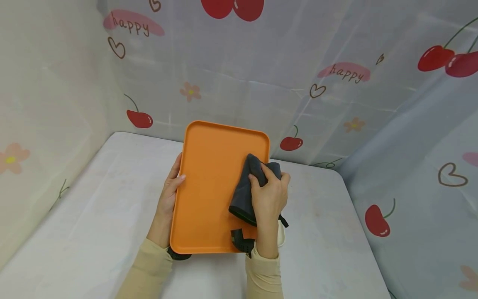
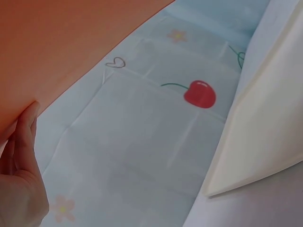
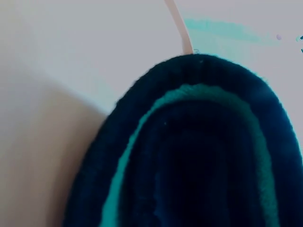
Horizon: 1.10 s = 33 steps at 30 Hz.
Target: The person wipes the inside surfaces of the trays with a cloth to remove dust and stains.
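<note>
An orange rectangular tray (image 1: pixel 205 182) is held up at a tilt above the table. My left hand (image 1: pixel 168 195) grips its left edge, thumb over the rim and fingers behind; the left wrist view has those fingers (image 2: pixel 24 146) against the tray's underside. On the tray's right part lies a bunched dark grey cloth (image 1: pixel 242 195), gripped by my right hand (image 1: pixel 270 194) between thumb and fingers. The right wrist view is filled by the cloth's folded layers (image 3: pixel 189 71), with a green band between them; the right hand is hidden there.
A cream, flat-edged object (image 2: pixel 265 123) lies on the table beneath the tray; in the head view just a rounded bit of it (image 1: pixel 281 234) shows. The white-covered table (image 1: pixel 317 232) is bordered by a printed curtain (image 1: pixel 239 62) at the back and sides.
</note>
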Available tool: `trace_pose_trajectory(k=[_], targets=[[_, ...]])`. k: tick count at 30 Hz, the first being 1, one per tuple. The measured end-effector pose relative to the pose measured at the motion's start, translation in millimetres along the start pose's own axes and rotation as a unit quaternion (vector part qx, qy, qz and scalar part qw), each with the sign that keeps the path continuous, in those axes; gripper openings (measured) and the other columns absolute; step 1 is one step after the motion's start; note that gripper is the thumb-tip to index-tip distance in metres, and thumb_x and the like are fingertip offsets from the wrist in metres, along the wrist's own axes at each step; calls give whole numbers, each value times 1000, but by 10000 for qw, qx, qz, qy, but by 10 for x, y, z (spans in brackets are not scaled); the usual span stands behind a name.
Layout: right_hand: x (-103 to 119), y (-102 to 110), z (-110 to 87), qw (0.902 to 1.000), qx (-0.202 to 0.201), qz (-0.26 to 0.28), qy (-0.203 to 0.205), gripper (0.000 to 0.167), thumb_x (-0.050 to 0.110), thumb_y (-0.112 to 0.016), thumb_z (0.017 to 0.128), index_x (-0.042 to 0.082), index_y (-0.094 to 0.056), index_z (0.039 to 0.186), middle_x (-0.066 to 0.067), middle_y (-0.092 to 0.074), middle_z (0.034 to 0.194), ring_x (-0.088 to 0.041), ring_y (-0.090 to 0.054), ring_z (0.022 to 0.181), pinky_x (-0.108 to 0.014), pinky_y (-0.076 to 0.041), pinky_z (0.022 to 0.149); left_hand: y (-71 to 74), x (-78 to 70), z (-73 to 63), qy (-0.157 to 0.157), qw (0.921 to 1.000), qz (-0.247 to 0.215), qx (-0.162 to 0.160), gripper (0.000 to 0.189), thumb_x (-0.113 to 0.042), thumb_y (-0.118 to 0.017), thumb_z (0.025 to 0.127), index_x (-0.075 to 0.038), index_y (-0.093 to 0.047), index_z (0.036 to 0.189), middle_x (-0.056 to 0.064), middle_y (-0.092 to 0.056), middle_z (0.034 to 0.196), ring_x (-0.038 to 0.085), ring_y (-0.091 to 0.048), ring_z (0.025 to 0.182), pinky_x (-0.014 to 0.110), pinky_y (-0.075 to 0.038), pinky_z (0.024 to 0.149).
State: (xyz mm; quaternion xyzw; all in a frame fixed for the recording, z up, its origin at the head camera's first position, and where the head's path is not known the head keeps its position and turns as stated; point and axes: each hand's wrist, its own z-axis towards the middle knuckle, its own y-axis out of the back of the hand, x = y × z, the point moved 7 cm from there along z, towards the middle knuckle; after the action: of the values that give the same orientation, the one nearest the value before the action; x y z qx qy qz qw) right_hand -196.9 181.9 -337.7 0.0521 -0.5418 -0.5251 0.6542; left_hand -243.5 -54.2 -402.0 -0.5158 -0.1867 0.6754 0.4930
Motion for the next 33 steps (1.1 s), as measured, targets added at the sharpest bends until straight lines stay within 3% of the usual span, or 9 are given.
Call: trace_pose_trajectory(k=[10, 19, 23, 27, 33], targets=[[42, -36, -34, 9998, -95, -166, 25, 42, 28, -79, 82, 20, -71, 122, -20, -52, 111, -37, -58, 86, -48, -52, 68, 17, 38, 0, 23, 9998, 192, 64, 57, 3, -25, 103, -28, -47, 146, -9, -55, 141, 7, -57, 121, 20, -49, 99], [152, -87, -94, 9997, -73, -111, 222, 41, 27, -79, 82, 18, -71, 122, -21, -52, 111, -37, -60, 88, -47, -53, 68, 17, 48, 6, 41, 9994, 336, -7, 57, 3, -27, 103, -29, -47, 145, -11, -55, 141, 5, -56, 122, 19, -48, 99], [219, -123, -128, 9993, -30, -28, 365, 41, 27, -79, 83, 18, -71, 122, -21, -51, 115, -37, -61, 91, -47, -54, 70, 23, 57, 9, 75, 9987, 494, -79, 56, 2, -28, 103, -30, -46, 146, -13, -54, 142, 3, -55, 123, 18, -47, 99], [314, -167, -177, 9987, 65, 22, 508, 41, 27, -79, 83, 18, -71, 122, -21, -51, 115, -36, -61, 90, -47, -54, 69, -2, 66, 14, 89, 9993, 349, 48, 57, 2, -27, 104, -30, -46, 146, -12, -54, 142, 5, -56, 122, 20, -50, 97], [518, -263, -275, 9957, 245, -102, 887, 42, 28, -79, 83, 18, -70, 123, -18, -52, 108, -28, -57, 78, -37, -51, 61, 1, 87, 12, 116, 9995, 292, 104, 56, 1, -26, 104, -30, -47, 146, -11, -54, 142, 6, -58, 121, 20, -51, 96]])
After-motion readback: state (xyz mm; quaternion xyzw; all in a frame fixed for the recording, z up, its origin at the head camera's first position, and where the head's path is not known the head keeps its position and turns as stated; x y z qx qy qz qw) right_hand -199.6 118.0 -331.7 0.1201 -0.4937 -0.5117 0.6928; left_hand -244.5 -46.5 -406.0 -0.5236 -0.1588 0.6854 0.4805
